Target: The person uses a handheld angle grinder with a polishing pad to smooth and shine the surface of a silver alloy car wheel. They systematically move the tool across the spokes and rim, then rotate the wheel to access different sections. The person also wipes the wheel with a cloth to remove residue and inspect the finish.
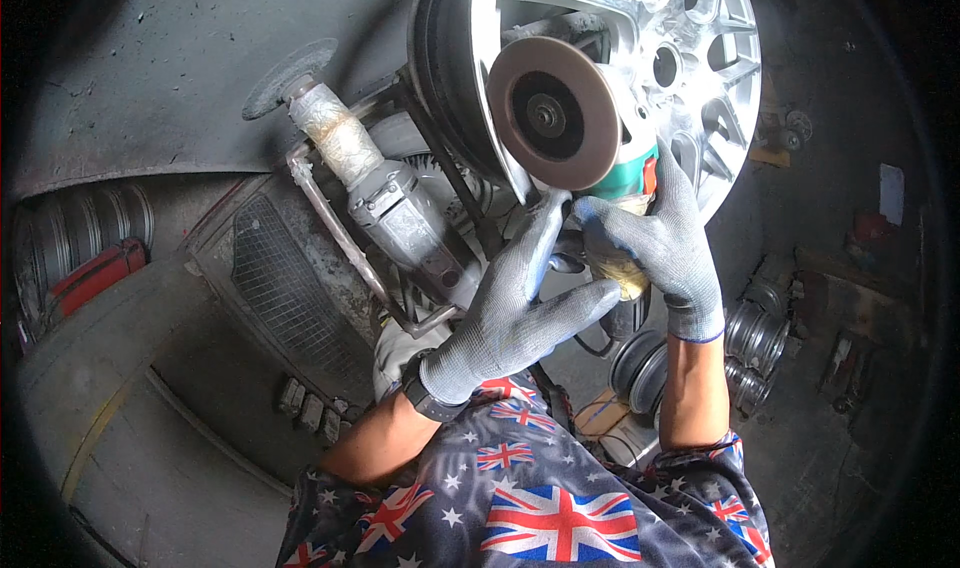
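- Right hand point(665, 233), grey glove, wrapped tight round the grinder point(625, 183) body, fingers curled over the teal housing, red switch just past the fingertips.
- Left hand point(520, 303), same grey glove, fingers half spread, lying along the underside of the grinder, fingertips up near the disc guard; steadying contact, not a full clamp.
- Both hands touching each other at the handle; right nearer the head, left nearer the tail.
- Brown disc point(552, 113) straight up from the grip, flat face turned to the camera, hub nut dead centre.
- Grinder's long axis running from the hands up and away, disc face square across it.
- Wheel point(690, 58) directly behind the disc, silver, spoked, standing on edge; disc overlapping the rim's near side, contact or gap impossible to tell from here.
- Wheel's barrel edge to the left of the disc, spokes fanning to the right.
- Second grinder point(390, 203) lying left of the hands, well apart from both, grey and dusty, long axis slanting up-left, own disc at the far end, resting in a metal frame point(330, 228).
- Mesh grille point(285, 288) below that, flat on the bench.
- More rims point(755, 343) low on the right, stacked, nothing visible inside them.
- Red thing point(95, 273) far left, too dim to name.
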A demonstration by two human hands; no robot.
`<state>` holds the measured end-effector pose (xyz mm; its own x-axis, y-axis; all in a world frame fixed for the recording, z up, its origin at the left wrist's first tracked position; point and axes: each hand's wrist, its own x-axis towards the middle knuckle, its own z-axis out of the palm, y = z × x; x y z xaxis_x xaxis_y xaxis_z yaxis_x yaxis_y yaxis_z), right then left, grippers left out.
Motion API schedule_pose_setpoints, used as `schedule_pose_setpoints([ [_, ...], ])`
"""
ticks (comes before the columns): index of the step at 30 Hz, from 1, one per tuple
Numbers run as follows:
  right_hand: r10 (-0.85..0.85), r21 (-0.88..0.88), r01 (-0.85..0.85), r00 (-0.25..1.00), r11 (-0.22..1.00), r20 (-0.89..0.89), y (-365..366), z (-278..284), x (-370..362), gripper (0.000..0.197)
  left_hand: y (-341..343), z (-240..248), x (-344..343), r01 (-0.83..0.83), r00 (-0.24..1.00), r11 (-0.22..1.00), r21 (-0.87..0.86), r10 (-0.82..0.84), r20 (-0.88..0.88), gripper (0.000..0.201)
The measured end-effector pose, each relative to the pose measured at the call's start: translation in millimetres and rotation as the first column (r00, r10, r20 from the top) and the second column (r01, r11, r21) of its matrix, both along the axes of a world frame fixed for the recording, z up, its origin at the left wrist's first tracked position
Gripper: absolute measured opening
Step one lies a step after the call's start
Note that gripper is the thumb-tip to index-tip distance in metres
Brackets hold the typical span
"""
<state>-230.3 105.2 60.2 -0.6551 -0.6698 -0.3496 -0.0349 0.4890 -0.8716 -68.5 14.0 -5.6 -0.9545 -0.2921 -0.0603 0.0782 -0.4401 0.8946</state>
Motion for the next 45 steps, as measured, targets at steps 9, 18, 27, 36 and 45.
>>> schedule_pose_setpoints([
  [9,0.002,-0.021,-0.003,1.0,1.0,-0.021,-1.1,-0.2,-0.1,0.08,0.9,3.8,0.3,-0.001,1.0,0.998,0.068,0.0,0.015,0.09],
  [18,-0.002,0.034,0.004,0.998,0.999,-0.062,-2.3,1.4,1.9,0.079,1.3,0.3,-0.1,-0.012,1.0,0.997,0.073,0.013,-0.01,0.089],
  [27,0.006,-0.017,-0.007,0.998,1.0,-0.056,-0.3,-0.9,2.2,0.071,-1.4,1.0,-0.2,0.016,1.0,0.999,0.05,-0.016,0.004,0.089],
  [36,-0.019,-0.017,0.019,1.0,1.0,0.021,-6.3,3.9,2.9,0.082,0.2,-3.9,-0.5,0.007,1.0,1.0,-0.007,-0.007,-0.011,0.088],
  [45,0.004,-0.006,-0.004,1.0,1.0,-0.02,-2.6,0.0,-0.3,0.088,-1.9,2.2,0.4,0.035,0.999,0.999,0.041,-0.036,0.027,0.089],
])
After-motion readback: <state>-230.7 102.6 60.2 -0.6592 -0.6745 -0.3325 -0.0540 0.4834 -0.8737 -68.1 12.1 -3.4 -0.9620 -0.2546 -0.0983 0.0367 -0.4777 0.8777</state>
